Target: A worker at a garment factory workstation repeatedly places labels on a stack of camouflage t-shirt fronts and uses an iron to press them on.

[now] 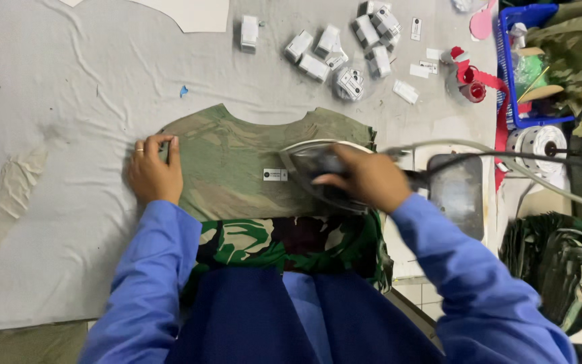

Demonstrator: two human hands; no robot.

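Your right hand (366, 176) grips the iron (318, 168) on the camouflage cloth (230, 162) at the table's (48, 222) near edge; your left hand (153, 172) lies flat, pinning its left edge. Lingering could scorch the label (275, 174).

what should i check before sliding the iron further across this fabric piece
1. Right hand grips the iron: ok.
2. Left hand pins the fabric at its left edge, apart from the iron: ok.
3. Small label lies flat on the fabric, just left of the iron: ok.
4. Cord trails right, off the fabric: ok.
5. Fabric under the iron smooth: cannot tell.
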